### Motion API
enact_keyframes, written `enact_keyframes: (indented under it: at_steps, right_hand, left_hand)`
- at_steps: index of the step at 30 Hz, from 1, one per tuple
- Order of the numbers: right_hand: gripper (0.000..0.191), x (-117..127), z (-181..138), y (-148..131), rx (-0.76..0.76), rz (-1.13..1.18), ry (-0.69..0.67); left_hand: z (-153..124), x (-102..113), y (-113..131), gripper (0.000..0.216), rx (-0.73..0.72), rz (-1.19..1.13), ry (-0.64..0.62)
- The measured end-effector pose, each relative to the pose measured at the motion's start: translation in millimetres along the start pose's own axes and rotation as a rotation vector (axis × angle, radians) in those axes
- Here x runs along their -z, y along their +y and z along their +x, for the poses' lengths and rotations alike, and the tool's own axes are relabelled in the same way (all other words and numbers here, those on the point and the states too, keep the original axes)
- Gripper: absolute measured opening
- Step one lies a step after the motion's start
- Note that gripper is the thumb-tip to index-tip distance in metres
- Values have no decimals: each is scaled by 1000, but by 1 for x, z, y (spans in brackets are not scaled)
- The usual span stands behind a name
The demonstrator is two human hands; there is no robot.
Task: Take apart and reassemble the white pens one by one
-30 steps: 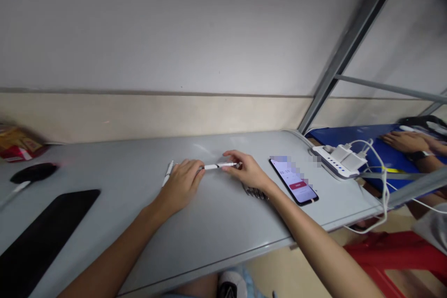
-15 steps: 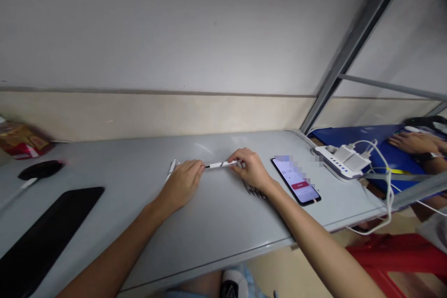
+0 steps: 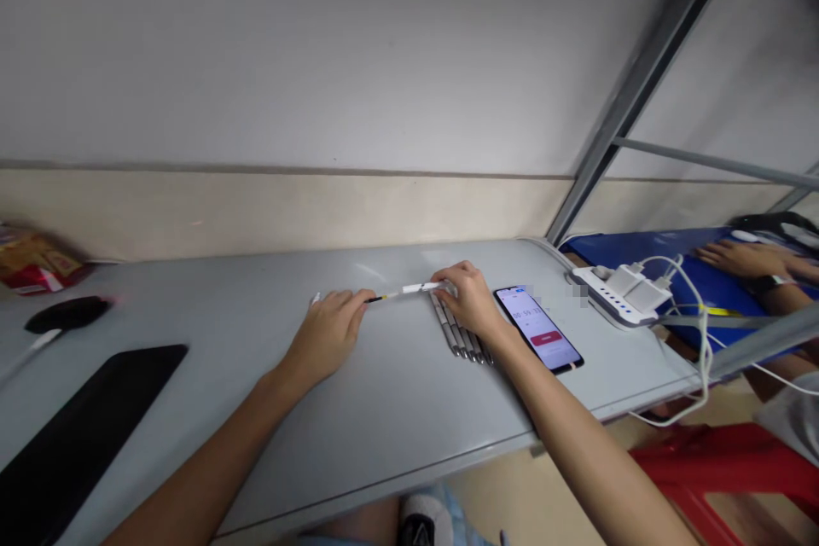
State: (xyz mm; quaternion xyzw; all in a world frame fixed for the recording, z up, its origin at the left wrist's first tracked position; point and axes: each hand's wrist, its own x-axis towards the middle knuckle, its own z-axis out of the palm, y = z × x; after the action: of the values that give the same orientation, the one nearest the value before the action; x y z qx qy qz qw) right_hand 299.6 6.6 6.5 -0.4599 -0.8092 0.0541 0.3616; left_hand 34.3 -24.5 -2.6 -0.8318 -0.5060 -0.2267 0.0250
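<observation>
On the grey table (image 3: 384, 409) my left hand (image 3: 326, 333) pinches the dark tip end of a thin pen refill (image 3: 384, 297). My right hand (image 3: 470, 299) is closed on the white pen barrel (image 3: 422, 287), which is drawn partly off the refill. Both hands hover just above the tabletop. Several grey pens (image 3: 461, 331) lie side by side under my right wrist. The end of another white pen part (image 3: 315, 299) peeks out behind my left hand.
A lit phone (image 3: 537, 328) lies right of the pens. A white power strip (image 3: 618, 294) with chargers and cables sits at the table's right end. A black pad (image 3: 70, 435) and a black mouse (image 3: 64, 313) are at the left. Another person's hand (image 3: 742, 260) rests on a blue surface far right.
My right hand has moved right with the white barrel, baring more of the thin refill held by my left hand. The row of grey pens is now uncovered.
</observation>
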Motion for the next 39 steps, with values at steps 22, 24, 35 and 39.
enact_keyframes:
  at_steps: [22, 24, 35, 39]
  right_hand:
    - [15, -10, -3, -21, 80, 312, -48]
    - [14, -9, -3, -22, 68, 374, -59]
    - [26, -4, -1, -25, -181, 701, -216]
    - [25, 2, -1, -25, -173, 687, -287]
  left_hand:
    - [-1, 1, 8, 28, -14, -183, -40]
    - [-2, 2, 8, 27, -9, -198, -41]
    - [1, 7, 10, 26, -75, -134, -31]
    - [1, 8, 10, 25, -70, -159, -15]
